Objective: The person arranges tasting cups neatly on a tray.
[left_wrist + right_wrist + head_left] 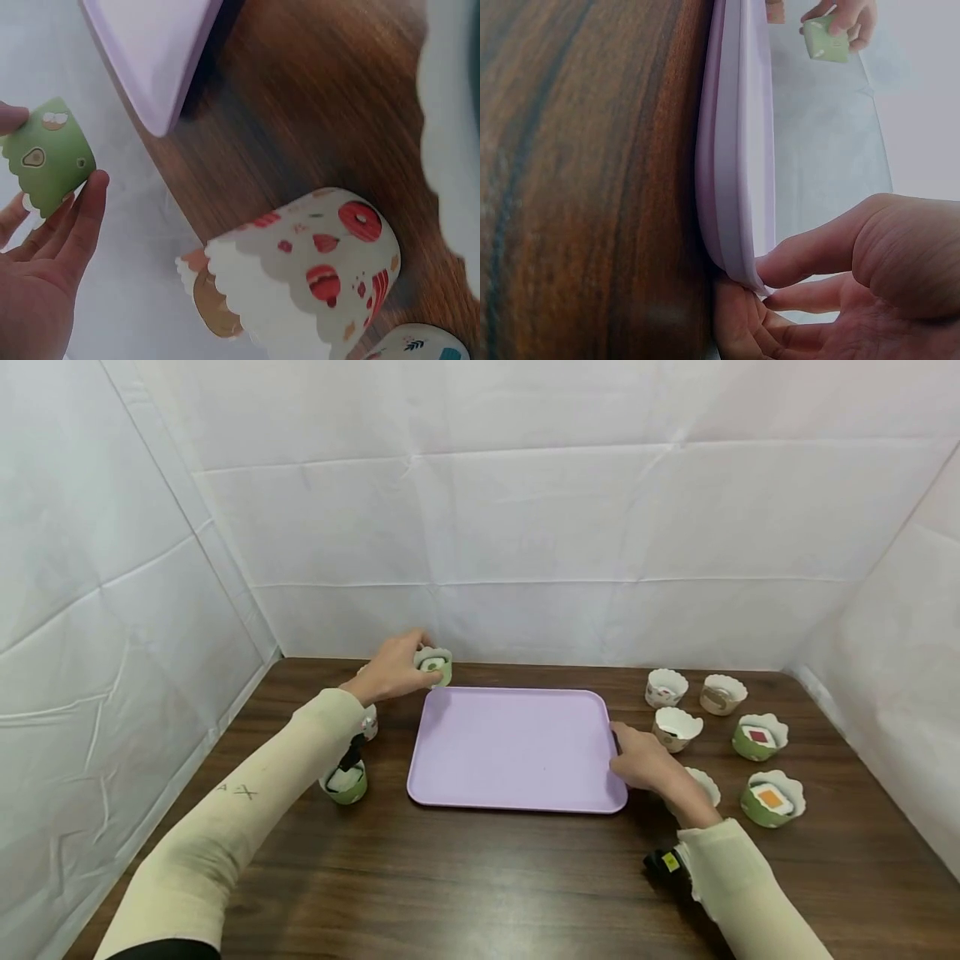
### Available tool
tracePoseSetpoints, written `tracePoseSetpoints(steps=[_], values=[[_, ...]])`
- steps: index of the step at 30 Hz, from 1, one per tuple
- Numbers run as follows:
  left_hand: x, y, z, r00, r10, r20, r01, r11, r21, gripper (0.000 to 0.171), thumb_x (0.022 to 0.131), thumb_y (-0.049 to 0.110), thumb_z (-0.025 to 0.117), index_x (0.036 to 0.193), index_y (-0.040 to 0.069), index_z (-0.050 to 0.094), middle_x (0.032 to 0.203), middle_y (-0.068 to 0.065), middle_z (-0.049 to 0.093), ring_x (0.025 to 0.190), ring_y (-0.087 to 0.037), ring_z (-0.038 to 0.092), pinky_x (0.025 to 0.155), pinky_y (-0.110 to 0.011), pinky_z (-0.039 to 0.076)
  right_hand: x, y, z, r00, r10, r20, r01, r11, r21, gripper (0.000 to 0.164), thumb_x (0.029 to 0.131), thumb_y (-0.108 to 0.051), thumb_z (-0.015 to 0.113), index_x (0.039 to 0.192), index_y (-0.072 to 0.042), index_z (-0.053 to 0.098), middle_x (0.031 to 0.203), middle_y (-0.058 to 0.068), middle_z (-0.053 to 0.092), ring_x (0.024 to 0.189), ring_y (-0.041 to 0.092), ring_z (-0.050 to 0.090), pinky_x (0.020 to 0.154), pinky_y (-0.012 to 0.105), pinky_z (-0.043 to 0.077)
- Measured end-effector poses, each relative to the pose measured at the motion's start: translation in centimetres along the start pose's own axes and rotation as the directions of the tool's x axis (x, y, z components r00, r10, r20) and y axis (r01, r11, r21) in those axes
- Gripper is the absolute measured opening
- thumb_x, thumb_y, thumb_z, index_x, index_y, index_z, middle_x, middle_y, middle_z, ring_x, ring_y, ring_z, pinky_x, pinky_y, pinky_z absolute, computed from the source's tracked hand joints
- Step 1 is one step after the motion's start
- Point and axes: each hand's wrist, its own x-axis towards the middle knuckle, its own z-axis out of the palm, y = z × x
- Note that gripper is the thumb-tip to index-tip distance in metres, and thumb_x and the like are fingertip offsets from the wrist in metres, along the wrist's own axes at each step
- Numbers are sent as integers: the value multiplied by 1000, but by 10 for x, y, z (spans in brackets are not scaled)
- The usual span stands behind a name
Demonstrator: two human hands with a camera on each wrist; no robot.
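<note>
My left hand (393,668) grips a green scalloped baking cup (56,154) by its sides, near the tray's back left corner. A white piece with a green mark sits inside this cup. In the left wrist view the cup is off the table, with thumb and fingers on opposite sides. The lilac tray (517,747) lies on the table between my hands. My right hand (648,760) pinches the tray's right rim, thumb on top and fingers under the edge, as the right wrist view shows.
Several baking cups stand at the right, among them a green cup (772,800) with an orange-marked piece and a white cup (667,689). Beneath my left forearm are another green cup (349,789) and a patterned white cup (322,262). White sheeting (525,510) hangs behind the table.
</note>
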Motion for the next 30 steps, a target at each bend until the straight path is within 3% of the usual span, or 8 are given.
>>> tracePoseSetpoints(steps=[6,12,24,30], values=[[3,9,6,997,20,75,-21,1000,14,55,88,31,70,133,3,55,130,-20,63,106,-31,59,87,-41,51,0,0,-3,1000,15,5,-15,1000,-1,70,87,-2,51,153,14,32,152,38,42,125,43,53,103,56,51],[7,7,14,989,20,148,-29,998,53,54,88,30,74,133,4,57,132,-18,64,119,-35,60,100,-48,53,1,0,0,1000,2,3,-2,1000,-6,70,87,-2,49,153,15,33,152,38,43,131,46,52,104,56,51],[6,5,25,972,-17,232,-7,995,104,58,90,30,76,137,4,56,139,-18,62,131,-36,57,111,-50,50,-2,-4,0,1000,-8,-10,8,1000,-8,69,86,-1,49,152,15,34,151,38,44,136,50,49,110,60,48],[6,7,27,966,-40,256,17,995,95,59,91,29,75,141,4,54,142,-17,60,130,-33,57,110,-48,51,-2,-3,1,1000,-2,-9,2,1000,-7,70,86,-1,49,152,15,34,152,38,44,137,49,49,111,60,47]])
